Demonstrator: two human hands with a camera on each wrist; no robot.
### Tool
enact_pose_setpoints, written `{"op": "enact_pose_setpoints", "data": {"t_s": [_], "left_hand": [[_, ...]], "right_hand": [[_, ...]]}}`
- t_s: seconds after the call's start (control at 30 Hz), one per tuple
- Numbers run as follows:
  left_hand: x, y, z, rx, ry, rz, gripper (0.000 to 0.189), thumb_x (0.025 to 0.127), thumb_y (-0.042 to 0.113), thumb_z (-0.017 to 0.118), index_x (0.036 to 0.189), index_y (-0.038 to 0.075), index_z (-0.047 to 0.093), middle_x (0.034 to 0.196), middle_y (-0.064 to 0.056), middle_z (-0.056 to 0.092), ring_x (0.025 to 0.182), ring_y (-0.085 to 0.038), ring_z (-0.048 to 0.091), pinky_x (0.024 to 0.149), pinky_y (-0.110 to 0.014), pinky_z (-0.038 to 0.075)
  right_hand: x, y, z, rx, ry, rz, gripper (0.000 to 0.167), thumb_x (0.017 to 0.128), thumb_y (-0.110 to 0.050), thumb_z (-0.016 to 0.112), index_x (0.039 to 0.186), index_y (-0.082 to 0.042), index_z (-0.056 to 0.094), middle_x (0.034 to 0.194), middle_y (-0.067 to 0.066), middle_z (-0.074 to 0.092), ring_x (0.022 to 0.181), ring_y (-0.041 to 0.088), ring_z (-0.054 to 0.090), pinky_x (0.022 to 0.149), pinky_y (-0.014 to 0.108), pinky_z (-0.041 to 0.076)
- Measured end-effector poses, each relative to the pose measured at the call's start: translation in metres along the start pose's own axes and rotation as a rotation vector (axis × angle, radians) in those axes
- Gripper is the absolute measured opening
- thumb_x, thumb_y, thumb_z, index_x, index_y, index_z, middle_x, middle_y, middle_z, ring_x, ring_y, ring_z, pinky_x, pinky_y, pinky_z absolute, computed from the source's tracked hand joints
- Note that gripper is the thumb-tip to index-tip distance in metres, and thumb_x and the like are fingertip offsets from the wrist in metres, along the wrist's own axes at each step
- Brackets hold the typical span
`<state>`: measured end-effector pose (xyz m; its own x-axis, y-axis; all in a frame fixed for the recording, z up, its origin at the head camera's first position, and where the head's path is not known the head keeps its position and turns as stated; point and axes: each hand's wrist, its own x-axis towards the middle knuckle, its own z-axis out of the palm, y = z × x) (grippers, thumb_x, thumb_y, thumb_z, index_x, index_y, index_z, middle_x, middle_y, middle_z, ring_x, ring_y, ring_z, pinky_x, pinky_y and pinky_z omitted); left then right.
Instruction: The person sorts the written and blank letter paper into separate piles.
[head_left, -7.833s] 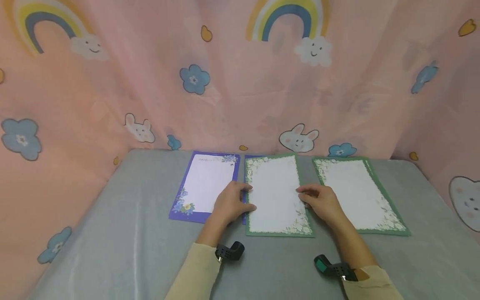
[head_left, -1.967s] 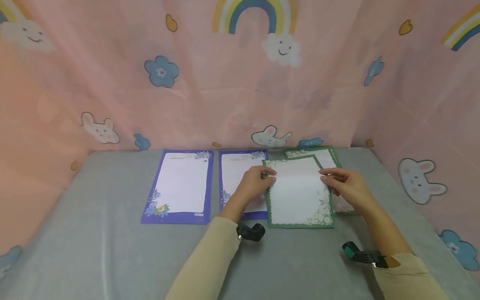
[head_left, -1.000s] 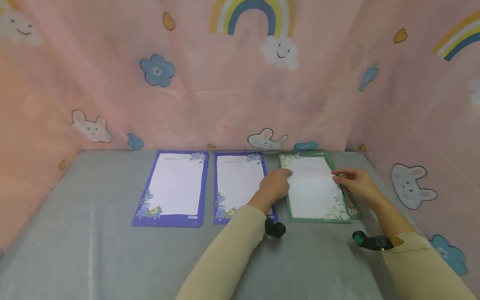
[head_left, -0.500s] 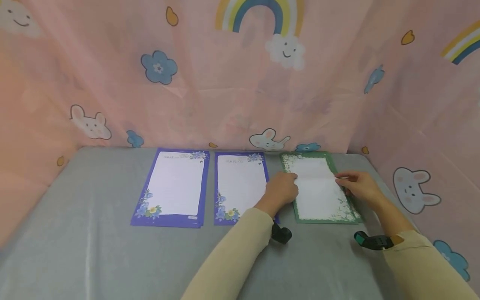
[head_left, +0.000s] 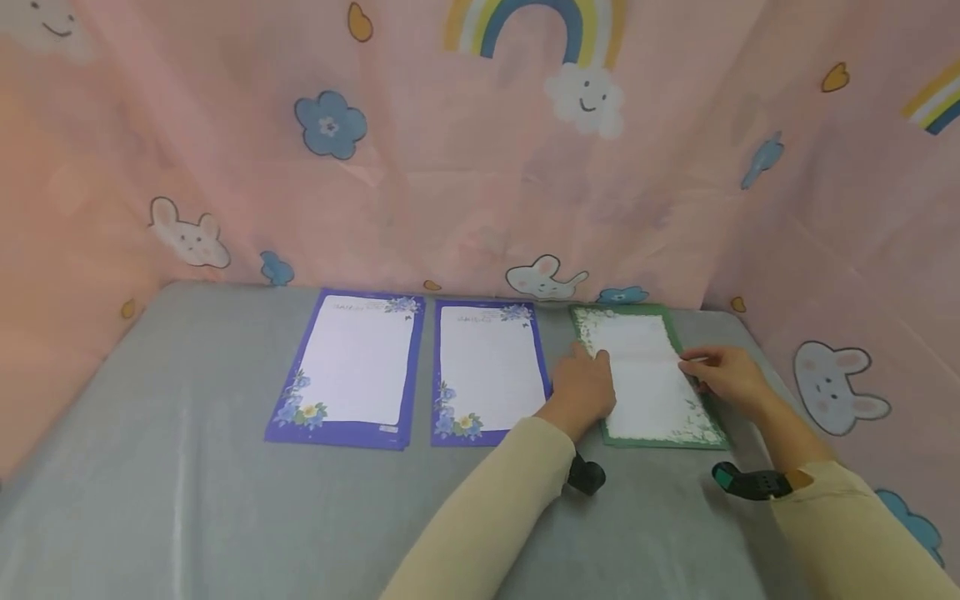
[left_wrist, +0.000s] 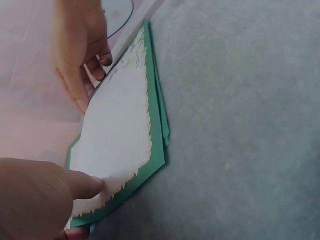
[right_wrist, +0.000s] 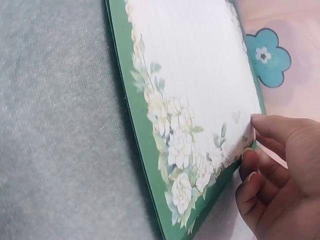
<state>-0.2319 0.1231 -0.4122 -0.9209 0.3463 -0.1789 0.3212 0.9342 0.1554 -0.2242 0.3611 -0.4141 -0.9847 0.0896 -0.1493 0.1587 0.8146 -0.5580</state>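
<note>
A sheet of green-bordered letter paper (head_left: 637,375) with white flowers lies at the right, stacked on another green-edged sheet (left_wrist: 162,107) that mostly hides under it. My left hand (head_left: 585,387) pinches its left edge; in the left wrist view the thumb (left_wrist: 87,185) lies on top and a fingertip shows below the edge. At the opposite edge my right hand (head_left: 727,379) pinches the paper between its fingertips, seen closer in the right wrist view (right_wrist: 290,170). Two purple-bordered stacks of letter paper, one in the middle (head_left: 491,367) and one at the left (head_left: 356,362), lie flat.
A grey cloth covers the table (head_left: 300,525). Behind it hangs a pink curtain (head_left: 450,217) printed with rainbows, rabbits and flowers. Black wrist cameras sit on both wrists, the right one (head_left: 750,482) just in front of the papers.
The upper green-bordered sheet has moved right from the middle onto the other green sheet, uncovering the middle purple paper. In the last half second the left hand shifted slightly along the left edge.
</note>
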Motion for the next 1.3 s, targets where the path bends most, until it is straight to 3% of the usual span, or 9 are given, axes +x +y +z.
{"op": "enact_pose_setpoints", "data": {"t_s": [0.1, 0.3, 0.63, 0.97, 1.13, 1.3], "left_hand": [[-0.001, 0.003, 0.000, -0.003, -0.019, 0.005, 0.054, 0.102, 0.042, 0.048, 0.154, 0.033, 0.038, 0.149, -0.003, 0.043, 0.103, -0.016, 0.062, 0.079, -0.030, 0.055], [0.000, -0.002, 0.001, -0.070, -0.035, 0.000, 0.055, 0.103, 0.043, 0.050, 0.156, 0.036, 0.036, 0.156, -0.002, 0.036, 0.117, -0.017, 0.059, 0.092, -0.030, 0.053], [-0.006, -0.005, -0.001, -0.022, -0.037, 0.040, 0.055, 0.104, 0.038, 0.045, 0.158, 0.035, 0.033, 0.156, -0.002, 0.036, 0.111, -0.016, 0.059, 0.092, -0.026, 0.052], [-0.005, -0.007, -0.001, -0.007, -0.056, 0.036, 0.055, 0.106, 0.039, 0.039, 0.160, 0.033, 0.029, 0.161, -0.002, 0.030, 0.121, -0.017, 0.058, 0.099, -0.029, 0.051], [-0.005, -0.008, 0.001, 0.002, -0.050, 0.068, 0.057, 0.106, 0.041, 0.040, 0.161, 0.033, 0.025, 0.157, -0.003, 0.034, 0.112, -0.016, 0.058, 0.094, -0.028, 0.051], [-0.007, -0.012, -0.003, -0.025, -0.062, 0.131, 0.058, 0.106, 0.043, 0.044, 0.160, 0.042, 0.022, 0.146, -0.006, 0.039, 0.100, -0.016, 0.053, 0.085, -0.028, 0.050]], "right_hand": [[-0.001, 0.002, -0.002, -0.023, 0.002, 0.002, 0.053, 0.104, -0.036, 0.055, 0.134, 0.007, 0.057, 0.124, 0.035, 0.062, 0.084, 0.022, 0.065, 0.068, 0.027, 0.052], [-0.002, 0.003, 0.000, -0.084, 0.022, -0.047, 0.054, 0.102, -0.037, 0.058, 0.131, 0.008, 0.059, 0.122, 0.036, 0.063, 0.096, 0.037, 0.067, 0.069, 0.031, 0.054], [-0.005, 0.007, 0.006, -0.057, 0.035, -0.044, 0.054, 0.103, -0.035, 0.057, 0.135, 0.008, 0.055, 0.117, 0.035, 0.064, 0.082, 0.022, 0.065, 0.064, 0.029, 0.050], [-0.005, 0.008, 0.014, -0.008, 0.049, 0.035, 0.056, 0.106, -0.041, 0.048, 0.139, 0.004, 0.054, 0.130, 0.036, 0.058, 0.091, 0.031, 0.069, 0.072, 0.033, 0.054], [-0.005, 0.011, 0.015, 0.006, 0.071, 0.025, 0.056, 0.105, -0.039, 0.052, 0.139, 0.005, 0.054, 0.127, 0.036, 0.059, 0.090, 0.030, 0.069, 0.067, 0.026, 0.051], [-0.005, 0.012, 0.015, 0.017, 0.078, 0.048, 0.056, 0.104, -0.040, 0.052, 0.139, 0.004, 0.054, 0.128, 0.035, 0.058, 0.097, 0.034, 0.064, 0.069, 0.027, 0.050]]}}
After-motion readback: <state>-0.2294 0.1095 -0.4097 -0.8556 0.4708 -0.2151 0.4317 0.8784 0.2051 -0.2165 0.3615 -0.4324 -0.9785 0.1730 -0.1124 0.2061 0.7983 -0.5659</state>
